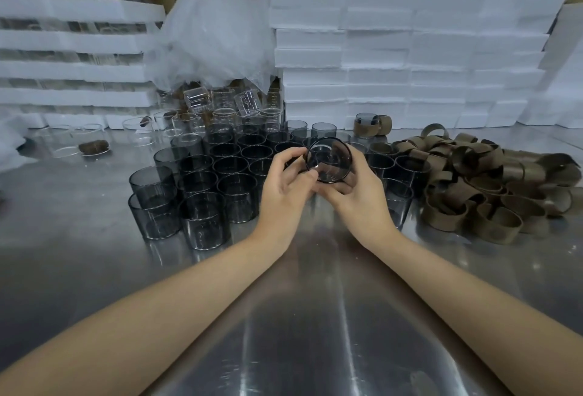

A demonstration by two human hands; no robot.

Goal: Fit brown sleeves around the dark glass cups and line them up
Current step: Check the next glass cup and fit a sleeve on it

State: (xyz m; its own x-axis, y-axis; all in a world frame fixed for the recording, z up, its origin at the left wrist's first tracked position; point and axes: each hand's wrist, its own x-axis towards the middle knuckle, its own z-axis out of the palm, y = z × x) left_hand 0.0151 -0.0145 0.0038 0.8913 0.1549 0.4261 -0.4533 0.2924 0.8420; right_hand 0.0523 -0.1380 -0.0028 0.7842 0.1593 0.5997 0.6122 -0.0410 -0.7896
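Observation:
Both hands hold one dark glass cup [328, 159] tilted toward me above the steel table [303, 317], its mouth facing the camera. My left hand [285, 189] grips its left rim and side with curled fingers. My right hand [358, 192] cradles it from below and the right. No sleeve shows on this cup. Several bare dark cups [205, 187] stand crowded behind and left of my hands. A heap of brown sleeves [479, 181] lies to the right. One sleeved cup [367, 124] stands at the back beside a loose sleeve.
Clear glass cups [220, 108] sit at the back left under a crumpled plastic bag [217, 26]. White foam blocks [410, 48] are stacked along the back wall. Foam trays [72, 48] with glasses are piled at the left.

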